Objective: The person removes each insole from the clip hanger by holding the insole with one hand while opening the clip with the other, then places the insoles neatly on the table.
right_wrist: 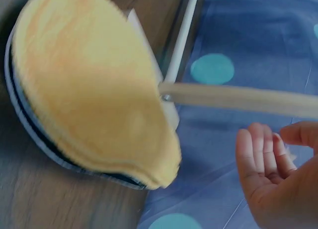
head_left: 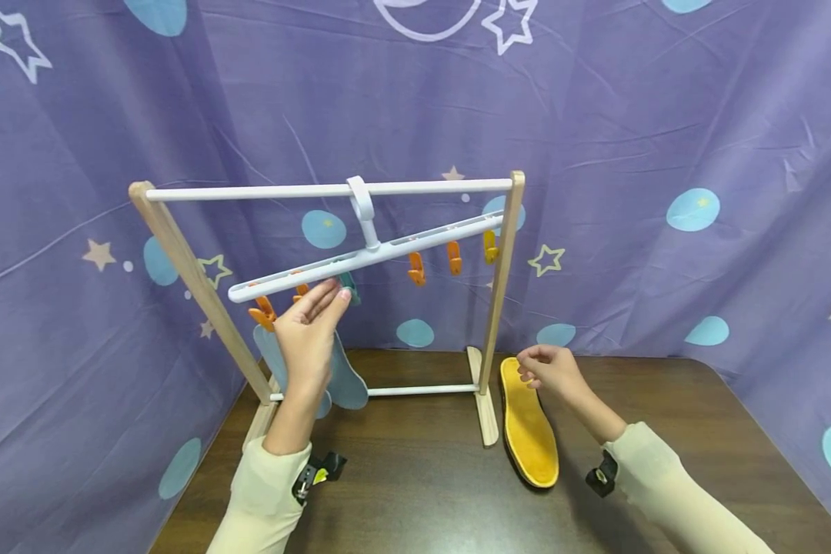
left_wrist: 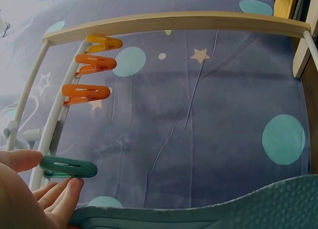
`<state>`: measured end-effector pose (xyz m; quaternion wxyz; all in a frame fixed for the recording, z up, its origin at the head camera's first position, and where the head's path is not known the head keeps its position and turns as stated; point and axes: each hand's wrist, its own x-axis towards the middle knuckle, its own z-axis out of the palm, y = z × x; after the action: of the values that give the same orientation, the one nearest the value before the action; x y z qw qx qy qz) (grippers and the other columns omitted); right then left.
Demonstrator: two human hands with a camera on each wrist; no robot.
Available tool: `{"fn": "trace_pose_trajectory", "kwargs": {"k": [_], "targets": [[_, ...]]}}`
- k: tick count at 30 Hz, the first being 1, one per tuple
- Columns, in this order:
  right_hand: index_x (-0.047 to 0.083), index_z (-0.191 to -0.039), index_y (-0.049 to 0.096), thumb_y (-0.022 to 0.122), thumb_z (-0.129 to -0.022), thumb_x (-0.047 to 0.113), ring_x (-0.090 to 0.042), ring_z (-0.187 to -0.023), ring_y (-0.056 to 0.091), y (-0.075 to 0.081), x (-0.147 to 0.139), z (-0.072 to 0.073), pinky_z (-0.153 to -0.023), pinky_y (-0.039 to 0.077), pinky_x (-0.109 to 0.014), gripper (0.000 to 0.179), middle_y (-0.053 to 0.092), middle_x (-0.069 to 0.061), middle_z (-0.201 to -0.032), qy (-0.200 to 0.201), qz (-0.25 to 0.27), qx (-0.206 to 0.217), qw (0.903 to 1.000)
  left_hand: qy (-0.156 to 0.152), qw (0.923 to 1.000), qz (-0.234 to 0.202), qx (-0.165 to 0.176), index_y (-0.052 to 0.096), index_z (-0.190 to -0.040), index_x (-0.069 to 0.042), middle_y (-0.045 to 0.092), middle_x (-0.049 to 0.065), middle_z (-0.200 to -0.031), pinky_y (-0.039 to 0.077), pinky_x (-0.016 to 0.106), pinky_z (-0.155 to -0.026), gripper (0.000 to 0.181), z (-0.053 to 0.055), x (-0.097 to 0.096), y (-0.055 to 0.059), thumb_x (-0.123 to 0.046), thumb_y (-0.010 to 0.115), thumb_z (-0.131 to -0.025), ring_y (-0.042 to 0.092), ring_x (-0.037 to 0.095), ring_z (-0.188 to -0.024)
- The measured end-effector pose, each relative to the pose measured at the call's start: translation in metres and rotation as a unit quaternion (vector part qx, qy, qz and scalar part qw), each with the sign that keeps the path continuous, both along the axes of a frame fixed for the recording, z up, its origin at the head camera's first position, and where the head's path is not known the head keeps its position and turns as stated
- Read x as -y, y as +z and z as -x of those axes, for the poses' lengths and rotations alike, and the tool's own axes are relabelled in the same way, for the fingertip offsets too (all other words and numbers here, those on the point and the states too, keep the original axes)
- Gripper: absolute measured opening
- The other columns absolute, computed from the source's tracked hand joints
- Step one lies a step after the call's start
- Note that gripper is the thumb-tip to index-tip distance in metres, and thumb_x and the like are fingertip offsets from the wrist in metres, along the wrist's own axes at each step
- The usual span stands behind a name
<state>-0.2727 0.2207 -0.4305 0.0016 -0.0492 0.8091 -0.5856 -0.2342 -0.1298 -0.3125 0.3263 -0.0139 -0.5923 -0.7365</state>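
Note:
My left hand [head_left: 308,327] pinches a green clothespin [left_wrist: 69,167] on the white hanger [head_left: 408,246], thumb on one side and fingers on the other. Grey-blue insoles [head_left: 348,381] hang below it, partly hidden behind the hand and forearm; the edge of one insole [left_wrist: 198,214] runs along the bottom of the left wrist view. On the right, my right hand [head_left: 554,371] hovers by the far end of a yellow, fuzzy-topped insole [head_left: 529,431], fingers loosely bent and holding nothing. This insole [right_wrist: 94,90] lies on the table with a dark edge underneath.
The hanger hooks over the top bar [head_left: 249,192] of a wooden-legged rack and tilts down to the left. Orange clothespins [head_left: 416,269] and a yellow clothespin [head_left: 490,248] hang along it. A purple patterned curtain [head_left: 630,154] stands behind the brown table [head_left: 415,477].

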Motion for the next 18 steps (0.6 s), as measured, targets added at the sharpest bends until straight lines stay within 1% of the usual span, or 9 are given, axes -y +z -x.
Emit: {"fn": "trace_pose_trajectory", "kwargs": {"k": [2,4,6,10,12,15,17,18], "targets": [[-0.017,-0.109,0.065,0.062,-0.099,0.005,-0.01,-0.069,0.069,0.003,0.006,-0.003,-0.062,0.062,-0.027,0.024,0.075,-0.016,-0.086,0.017,0.014,-0.02,0.9996,0.011,0.9999,0.009,-0.005,0.072,-0.113,0.011,0.08,0.003,-0.097,0.06,0.019,-0.085,0.03,-0.002,0.002,0.0,0.002,0.079,-0.085,0.074,0.003,-0.086],[-0.016,-0.109,0.065,0.063,-0.099,0.006,-0.009,-0.07,0.069,0.006,0.012,-0.005,-0.063,0.063,-0.027,0.024,0.074,-0.016,-0.086,0.029,0.021,-0.035,0.9988,0.024,0.9995,0.02,-0.01,0.073,-0.11,0.011,0.079,-0.006,-0.088,0.06,0.018,-0.082,0.028,-0.004,0.004,-0.001,0.001,0.079,-0.085,0.074,0.003,-0.083],[-0.015,-0.109,0.065,0.063,-0.099,0.007,-0.01,-0.071,0.069,0.01,0.018,-0.007,-0.064,0.063,-0.028,0.025,0.074,-0.019,-0.086,0.037,0.022,-0.049,0.9978,0.039,0.9987,0.029,-0.015,0.074,-0.107,0.011,0.077,-0.009,-0.084,0.06,0.016,-0.079,0.026,-0.007,0.006,0.0,-0.002,0.08,-0.085,0.073,0.002,-0.08],[-0.015,-0.108,0.065,0.064,-0.099,0.007,-0.013,-0.071,0.07,0.018,0.03,-0.01,-0.064,0.063,-0.03,0.023,0.073,-0.022,-0.087,0.052,0.021,-0.078,0.9954,0.075,0.996,0.038,-0.029,0.076,-0.101,0.009,0.075,-0.011,-0.078,0.057,0.012,-0.071,0.023,-0.012,0.01,0.0,-0.007,0.081,-0.086,0.069,0.001,-0.073],[-0.015,-0.108,0.065,0.063,-0.099,0.006,-0.013,-0.071,0.07,0.021,0.036,-0.01,-0.064,0.063,-0.03,0.022,0.072,-0.018,-0.083,0.064,0.035,-0.084,0.9939,0.092,0.9945,0.037,-0.031,0.076,-0.098,0.008,0.073,-0.012,-0.074,0.054,0.011,-0.066,0.02,-0.015,0.013,0.0,-0.008,0.081,-0.086,0.066,0.001,-0.07],[-0.015,-0.108,0.065,0.063,-0.099,0.006,-0.011,-0.07,0.069,0.026,0.048,-0.01,-0.064,0.062,-0.028,0.022,0.071,-0.008,-0.08,0.079,0.06,-0.08,0.9918,0.108,0.9929,0.029,-0.038,0.076,-0.098,0.008,0.072,-0.012,-0.073,0.05,0.011,-0.062,0.02,-0.016,0.017,-0.001,-0.009,0.081,-0.087,0.064,0.001,-0.067],[-0.013,-0.107,0.066,0.064,-0.099,0.006,-0.009,-0.068,0.069,0.029,0.057,-0.01,-0.063,0.061,-0.025,0.021,0.071,-0.007,-0.079,0.084,0.074,-0.075,0.9909,0.115,0.992,0.018,-0.05,0.075,-0.1,0.009,0.072,-0.01,-0.074,0.05,0.011,-0.062,0.021,-0.017,0.019,-0.002,-0.008,0.079,-0.088,0.064,0.002,-0.068],[-0.013,-0.107,0.066,0.064,-0.099,0.007,-0.009,-0.068,0.068,0.031,0.061,-0.01,-0.063,0.061,-0.024,0.021,0.072,-0.009,-0.08,0.084,0.077,-0.075,0.9906,0.117,0.9914,0.01,-0.058,0.074,-0.1,0.01,0.072,-0.009,-0.075,0.051,0.011,-0.063,0.021,-0.017,0.02,-0.002,-0.007,0.078,-0.089,0.065,0.002,-0.068]]}}
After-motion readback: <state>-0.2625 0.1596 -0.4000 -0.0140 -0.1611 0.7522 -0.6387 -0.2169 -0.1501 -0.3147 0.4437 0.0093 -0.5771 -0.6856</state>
